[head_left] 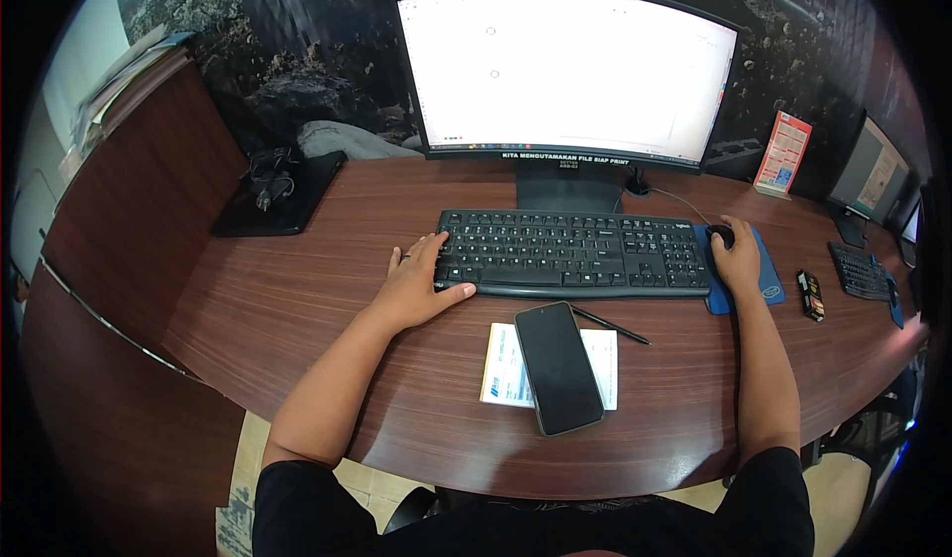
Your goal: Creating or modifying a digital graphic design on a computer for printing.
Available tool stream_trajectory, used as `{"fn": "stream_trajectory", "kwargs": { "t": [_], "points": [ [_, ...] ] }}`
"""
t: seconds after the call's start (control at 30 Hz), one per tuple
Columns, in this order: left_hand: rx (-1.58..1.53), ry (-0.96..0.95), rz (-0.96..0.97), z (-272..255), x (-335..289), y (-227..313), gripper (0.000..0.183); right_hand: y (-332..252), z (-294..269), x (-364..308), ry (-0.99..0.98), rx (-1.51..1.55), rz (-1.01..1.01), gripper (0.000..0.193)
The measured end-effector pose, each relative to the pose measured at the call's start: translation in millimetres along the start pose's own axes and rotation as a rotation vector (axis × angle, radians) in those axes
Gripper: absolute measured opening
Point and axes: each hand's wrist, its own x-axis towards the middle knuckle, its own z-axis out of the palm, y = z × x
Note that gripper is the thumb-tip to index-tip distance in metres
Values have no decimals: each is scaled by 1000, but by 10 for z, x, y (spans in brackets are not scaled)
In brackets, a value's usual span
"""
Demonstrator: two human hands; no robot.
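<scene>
At the left end of the black keyboard (pixel 555 254) rests my left hand (pixel 415 284), its fingers spread over the edge keys and the thumb along the front edge; it grips nothing. My right hand (pixel 736 259) is wrapped over a black computer mouse (pixel 723 234) on a blue mouse pad (pixel 770 277), right of the keyboard. Behind the keyboard stands a curved monitor (pixel 575 76) with a mostly white page on its screen. A dark smartphone (pixel 558 369) lies face up across a printed paper pad (pixel 506 373), and a black pen (pixel 620 328) is beside its top end.
A closed black laptop (pixel 283 205) with a coiled cable and adapter (pixel 270 180) on it lies at the left, beside a wooden partition (pixel 149 150). To the right are a small black box (pixel 810 295), a red-and-white stand card (pixel 783 153), and another keyboard (pixel 859 270) and monitor (pixel 873 175).
</scene>
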Motion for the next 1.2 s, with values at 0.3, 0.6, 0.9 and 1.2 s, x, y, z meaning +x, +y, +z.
{"fn": "stream_trajectory", "kwargs": {
  "t": [0.3,0.6,0.9,1.2],
  "points": [
    [-5,-17,-12,11,-4,-22,100,2,5,11,-16,0,6,25],
    [0,-9,-6,2,14,-4,100,77,36,22,-18,30,-5,21],
    [3,-9,-13,7,8,-9,99,41,21,24,-28,33,-20,24],
    [9,-11,-13,0,10,-3,103,13,25,17,74,82,-70,20]
  ]
}}
